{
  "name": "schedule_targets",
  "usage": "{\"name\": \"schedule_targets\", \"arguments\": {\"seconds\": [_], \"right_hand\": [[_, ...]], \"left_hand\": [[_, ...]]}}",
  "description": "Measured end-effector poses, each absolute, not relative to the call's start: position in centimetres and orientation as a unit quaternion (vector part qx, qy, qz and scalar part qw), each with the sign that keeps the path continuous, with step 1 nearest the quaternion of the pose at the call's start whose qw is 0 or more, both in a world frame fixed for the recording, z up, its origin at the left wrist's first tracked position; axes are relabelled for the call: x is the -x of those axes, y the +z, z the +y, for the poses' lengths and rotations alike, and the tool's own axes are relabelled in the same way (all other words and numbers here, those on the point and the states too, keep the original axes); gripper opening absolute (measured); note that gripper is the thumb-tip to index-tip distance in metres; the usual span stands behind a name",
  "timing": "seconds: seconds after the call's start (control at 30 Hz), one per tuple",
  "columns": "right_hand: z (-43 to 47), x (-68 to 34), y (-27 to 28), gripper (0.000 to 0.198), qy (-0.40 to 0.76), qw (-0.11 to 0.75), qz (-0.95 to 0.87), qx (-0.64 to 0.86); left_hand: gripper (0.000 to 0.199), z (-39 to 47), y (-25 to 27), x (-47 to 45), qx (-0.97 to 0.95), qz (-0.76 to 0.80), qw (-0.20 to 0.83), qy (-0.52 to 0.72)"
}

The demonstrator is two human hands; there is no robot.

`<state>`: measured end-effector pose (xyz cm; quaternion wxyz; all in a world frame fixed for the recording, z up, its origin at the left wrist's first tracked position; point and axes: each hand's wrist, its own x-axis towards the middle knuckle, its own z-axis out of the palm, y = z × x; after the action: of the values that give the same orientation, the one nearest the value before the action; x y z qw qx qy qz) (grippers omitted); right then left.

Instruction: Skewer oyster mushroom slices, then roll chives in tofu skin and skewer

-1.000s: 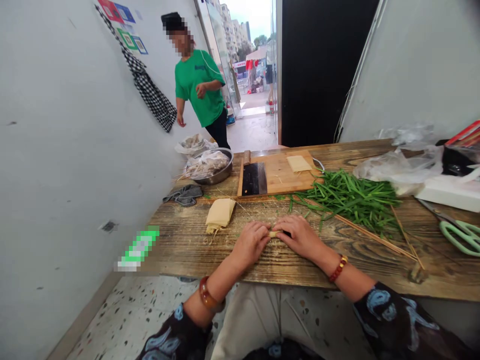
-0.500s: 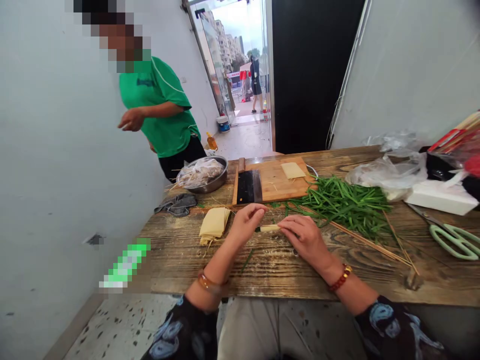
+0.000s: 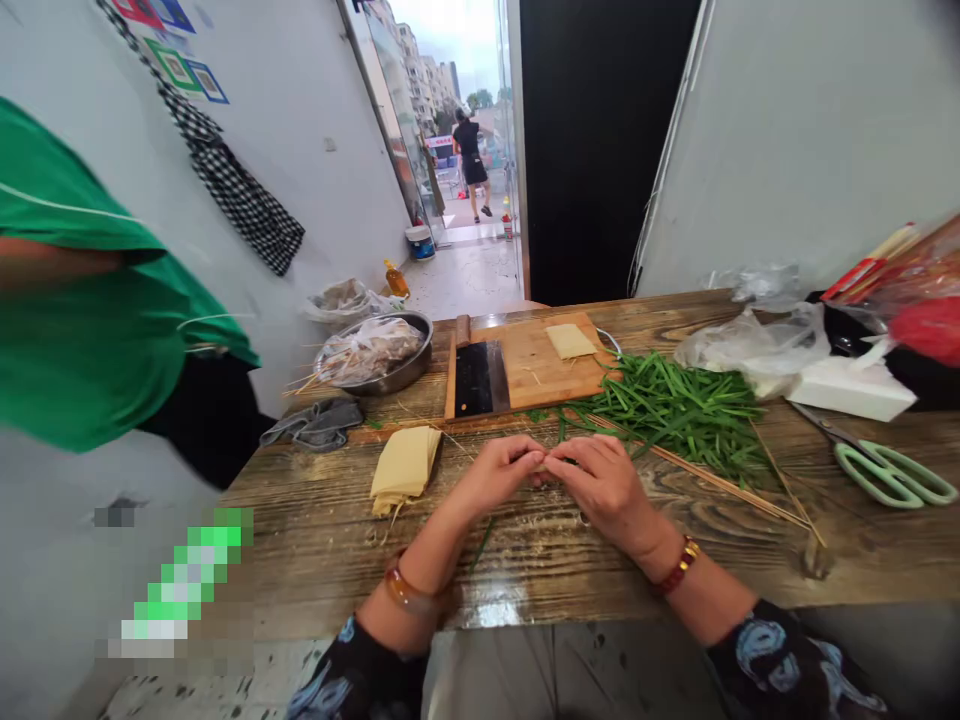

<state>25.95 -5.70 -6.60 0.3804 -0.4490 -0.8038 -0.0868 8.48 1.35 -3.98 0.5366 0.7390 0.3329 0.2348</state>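
My left hand (image 3: 506,472) and my right hand (image 3: 604,490) meet over the table, fingertips pinched together. Between them is a small tofu-skin roll (image 3: 550,466), mostly hidden by the fingers. Left of my left hand lies a stack of square tofu sheets (image 3: 405,465). Cut green chives (image 3: 675,405) are heaped beyond my right hand, with thin wooden skewers (image 3: 731,487) along their near side. Behind my hands, a cutting board (image 3: 529,370) bears a cleaver (image 3: 482,378) and a single tofu sheet (image 3: 571,341).
At the back left stands a metal bowl (image 3: 409,372) with bagged skewered food, beside a grey cloth (image 3: 315,425). Scissors (image 3: 889,470), a white box (image 3: 855,385) and plastic bags (image 3: 757,345) lie at the right. A person in a green shirt (image 3: 90,290) stands at the left.
My hands have come together, and my left fingers now close over the roll's exposed end. The person in green has moved nearer on the left. My view has shifted slightly.
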Motion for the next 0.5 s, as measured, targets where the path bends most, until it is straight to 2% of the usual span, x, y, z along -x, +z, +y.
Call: {"name": "schedule_targets", "arguments": {"seconds": [0.1, 0.2, 0.37, 0.5], "right_hand": [[-5.5, -25.8, -6.5, 0.021, -0.066, 0.397, -0.797, 0.451], [-5.3, -25.9, -6.6, 0.019, -0.035, 0.421, -0.786, 0.452], [-4.6, -26.5, -7.2, 0.028, 0.030, 0.510, -0.683, 0.522], [-4.3, -26.8, -7.6, 0.029, 0.147, 0.544, -0.635, 0.528]], "left_hand": [[0.029, 1.2, -4.3, -8.3, -0.685, 0.329, 0.604, 0.241], [0.028, 1.2, -4.5, -8.2, -0.674, 0.333, 0.612, 0.244], [0.020, 1.1, -4.9, -8.1, -0.687, 0.383, 0.538, 0.302], [0.016, 0.8, -4.9, -8.2, -0.720, 0.384, 0.483, 0.318]]}}
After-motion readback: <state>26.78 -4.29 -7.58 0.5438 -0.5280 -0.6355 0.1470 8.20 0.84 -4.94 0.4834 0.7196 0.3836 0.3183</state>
